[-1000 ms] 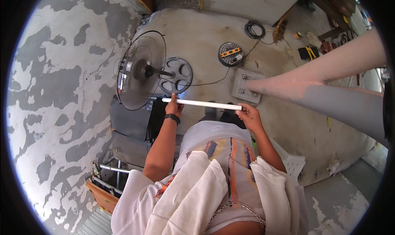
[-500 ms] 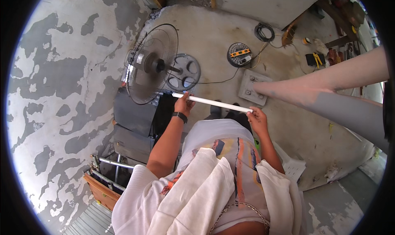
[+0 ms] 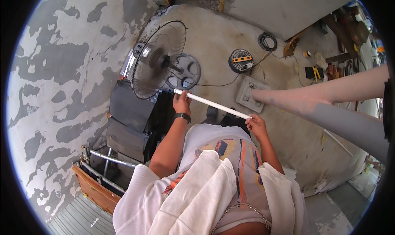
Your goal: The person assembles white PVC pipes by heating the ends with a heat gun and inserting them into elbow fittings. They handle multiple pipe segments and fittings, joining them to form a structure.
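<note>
A straight white pipe (image 3: pixel 216 105) spans the space between my hands in front of my body. My left hand (image 3: pixel 182 103), below a dark wristwatch, is closed round its left end, with a short tip sticking out past the fingers. At the other end, my right hand (image 3: pixel 257 125) pinches the pipe between thumb and fingers. The right end sits lower in view than the left. Just beyond my left hand stands a pedestal fan (image 3: pixel 159 61) on a round grey base (image 3: pixel 184 71).
Right of me, a thick forked post (image 3: pixel 296 97) rises from a bolted plate (image 3: pixel 251 93). A small round fan (image 3: pixel 240 61) carries an orange level (image 3: pixel 242 60). Coiled cable (image 3: pixel 267 41) lies behind. At left are a dark case (image 3: pixel 127 105), a wooden box (image 3: pixel 96 189) and a patchy wall (image 3: pixel 57 70).
The pipe has tilted more, its right end dropping with my right hand. My left hand has risen slightly. The whole view has shifted a little.
</note>
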A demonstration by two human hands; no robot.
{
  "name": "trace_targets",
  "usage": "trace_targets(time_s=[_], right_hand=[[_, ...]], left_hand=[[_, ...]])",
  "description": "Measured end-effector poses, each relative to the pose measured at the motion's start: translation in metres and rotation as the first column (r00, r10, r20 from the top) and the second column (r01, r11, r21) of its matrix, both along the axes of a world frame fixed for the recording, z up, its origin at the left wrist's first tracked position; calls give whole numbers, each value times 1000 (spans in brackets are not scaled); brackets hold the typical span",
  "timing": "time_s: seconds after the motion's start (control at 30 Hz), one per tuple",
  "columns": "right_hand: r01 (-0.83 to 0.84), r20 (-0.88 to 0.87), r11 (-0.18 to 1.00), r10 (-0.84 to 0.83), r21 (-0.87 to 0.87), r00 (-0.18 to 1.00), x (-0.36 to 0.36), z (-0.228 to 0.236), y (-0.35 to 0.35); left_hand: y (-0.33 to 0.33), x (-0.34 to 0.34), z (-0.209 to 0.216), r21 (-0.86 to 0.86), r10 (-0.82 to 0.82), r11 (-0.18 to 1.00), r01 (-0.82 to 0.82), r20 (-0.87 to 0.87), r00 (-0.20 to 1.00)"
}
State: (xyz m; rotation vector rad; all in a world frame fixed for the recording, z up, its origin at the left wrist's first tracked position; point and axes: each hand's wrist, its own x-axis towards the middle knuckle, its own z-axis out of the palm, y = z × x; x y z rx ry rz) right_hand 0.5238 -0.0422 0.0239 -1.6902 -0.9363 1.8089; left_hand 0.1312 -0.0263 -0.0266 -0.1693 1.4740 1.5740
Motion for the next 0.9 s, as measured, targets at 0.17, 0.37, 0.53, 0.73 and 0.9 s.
trace_targets(time_s=[0.17, 0.37, 0.53, 0.73, 0.9], right_hand=[[-43, 47, 999, 43, -9, 998, -5, 5, 5], [-59, 61, 998, 58, 5, 996, -3, 9, 11], [-35, 58, 999, 35, 8, 998, -7, 9, 10], [0, 91, 1000, 1, -8, 996, -13, 15, 8], [27, 73, 999, -25, -19, 997, -13, 12, 3]], left_hand=[[0, 2, 18, 39, -2, 999, 12, -264, 964], [-1, -8, 7, 31, 33, 999, -24, -320, 947], [3, -4, 5, 32, 67, 998, -59, -376, 924], [-1, -24, -14, 25, -45, 998, 56, -330, 943], [2, -14, -6, -17, -30, 1000, 26, -343, 939]])
